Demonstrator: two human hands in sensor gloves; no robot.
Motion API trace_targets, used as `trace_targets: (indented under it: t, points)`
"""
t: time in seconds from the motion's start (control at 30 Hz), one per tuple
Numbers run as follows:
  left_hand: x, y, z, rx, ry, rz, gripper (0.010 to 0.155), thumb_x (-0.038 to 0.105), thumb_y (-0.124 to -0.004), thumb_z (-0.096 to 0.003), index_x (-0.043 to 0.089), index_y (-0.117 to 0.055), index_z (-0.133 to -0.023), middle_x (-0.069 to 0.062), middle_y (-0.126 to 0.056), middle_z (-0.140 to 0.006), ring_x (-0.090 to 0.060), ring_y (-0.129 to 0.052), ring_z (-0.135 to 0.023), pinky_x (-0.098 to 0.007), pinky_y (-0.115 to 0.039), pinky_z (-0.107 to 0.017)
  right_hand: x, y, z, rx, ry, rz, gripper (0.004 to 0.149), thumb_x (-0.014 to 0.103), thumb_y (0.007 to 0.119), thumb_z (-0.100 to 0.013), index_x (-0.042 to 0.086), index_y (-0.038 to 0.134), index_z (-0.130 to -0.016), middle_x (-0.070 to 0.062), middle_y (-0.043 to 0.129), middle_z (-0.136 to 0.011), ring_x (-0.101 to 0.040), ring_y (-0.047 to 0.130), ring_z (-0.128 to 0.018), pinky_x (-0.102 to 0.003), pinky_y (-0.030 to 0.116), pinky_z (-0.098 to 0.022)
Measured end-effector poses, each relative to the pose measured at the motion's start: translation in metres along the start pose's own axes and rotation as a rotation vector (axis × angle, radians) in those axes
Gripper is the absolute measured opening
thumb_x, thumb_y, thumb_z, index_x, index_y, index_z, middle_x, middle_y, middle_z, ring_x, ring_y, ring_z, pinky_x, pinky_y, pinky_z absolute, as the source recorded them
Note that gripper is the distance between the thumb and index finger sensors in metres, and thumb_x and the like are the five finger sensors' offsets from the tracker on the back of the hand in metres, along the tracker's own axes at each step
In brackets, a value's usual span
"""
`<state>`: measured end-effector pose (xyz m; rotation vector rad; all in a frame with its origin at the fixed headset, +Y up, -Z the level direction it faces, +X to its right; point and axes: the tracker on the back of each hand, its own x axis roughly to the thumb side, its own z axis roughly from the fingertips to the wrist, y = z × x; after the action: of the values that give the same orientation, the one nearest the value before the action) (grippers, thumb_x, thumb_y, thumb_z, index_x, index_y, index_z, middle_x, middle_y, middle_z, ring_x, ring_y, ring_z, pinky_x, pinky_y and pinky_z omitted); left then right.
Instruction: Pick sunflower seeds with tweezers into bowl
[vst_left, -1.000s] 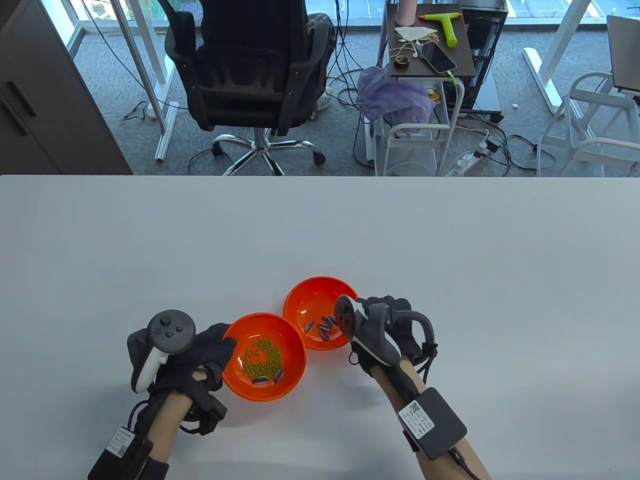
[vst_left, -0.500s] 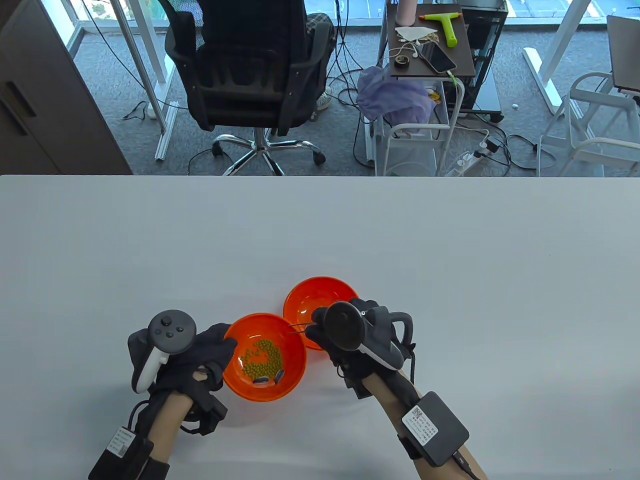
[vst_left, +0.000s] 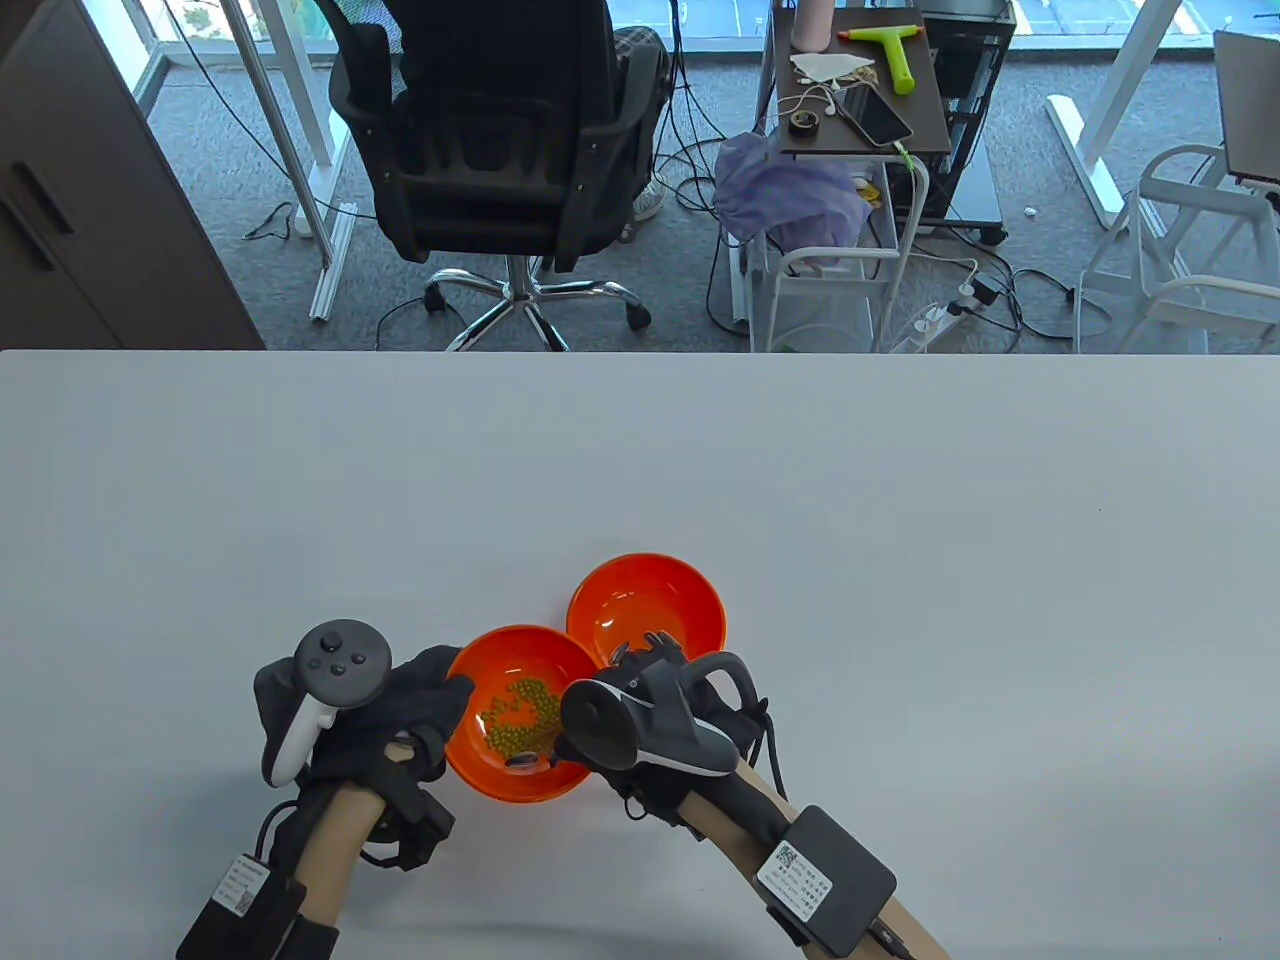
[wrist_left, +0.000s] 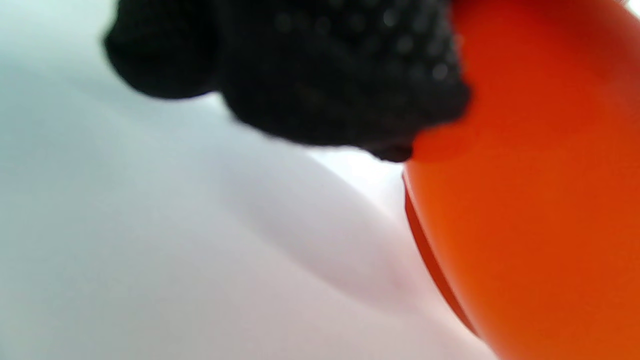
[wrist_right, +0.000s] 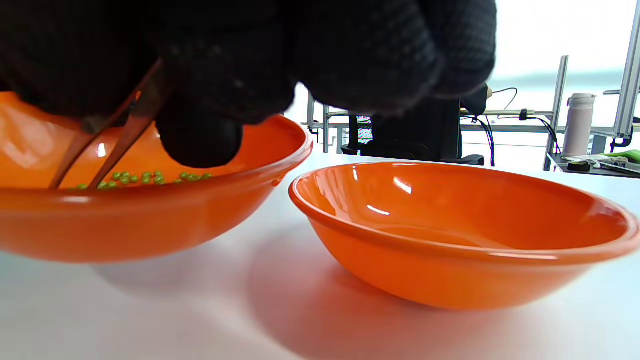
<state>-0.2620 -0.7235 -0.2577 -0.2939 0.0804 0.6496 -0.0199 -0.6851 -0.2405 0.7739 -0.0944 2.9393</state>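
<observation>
Two orange bowls stand side by side. The near bowl (vst_left: 482, 668) holds green beans (vst_left: 520, 715) and a few striped sunflower seeds (vst_left: 522, 762). My left hand (vst_left: 400, 710) holds this bowl's left rim, its fingers (wrist_left: 325, 75) against the outer wall (wrist_left: 525, 200). My right hand (vst_left: 650, 720) hangs over the near bowl's right edge and pinches metal tweezers (wrist_right: 117, 137). Their tips reach down among the beans (wrist_right: 145, 177) and stand slightly apart. The far bowl (vst_left: 640, 600) sits behind my right hand, and its near part is hidden. In the right wrist view the far bowl (wrist_right: 450, 270) looks bare on its visible inner wall.
The white table (vst_left: 900, 500) stretches wide around the bowls. Its far edge runs across the middle of the table view. An office chair (vst_left: 500, 150) and a cart (vst_left: 860, 100) stand on the floor beyond it.
My right hand has moved with the tweezers from the far bowl leftward and nearer, to the near bowl. The left hand and both bowls have stayed put.
</observation>
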Motion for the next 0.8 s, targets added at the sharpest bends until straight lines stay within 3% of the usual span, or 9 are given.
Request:
trace_targets:
  t: [0.57,0.8]
  points:
    - [-0.0001,-0.0002,0.0003,-0.001,-0.001,-0.005,0.048,0.04,-0.078,-0.047,0.019,-0.083,-0.09,-0.005,-0.105,-0.04,-0.012,-0.102,-0.007,-0.037,-0.095,-0.024,0.0067,0.0036,0.001,-0.015,-0.031,0.018,0.039,0.051,0.093,-0.025,0.028,0.111,-0.05,0.012,0.1,-0.028,-0.012,0.098,-0.025,-0.037,0.087,-0.042]
    - [-0.0001,0.0003,0.0002,0.001,-0.002,0.0,0.048,0.04,-0.078,-0.047,0.019,-0.083,-0.09,-0.005,-0.105,-0.04,-0.011,-0.102,-0.007,-0.037,-0.095,-0.024,0.0083,0.004,0.0014,0.011,-0.025,0.024,0.044,0.056,0.091,-0.025,0.029,0.11,-0.054,0.014,0.1,-0.03,-0.012,0.098,-0.025,-0.037,0.087,-0.042]
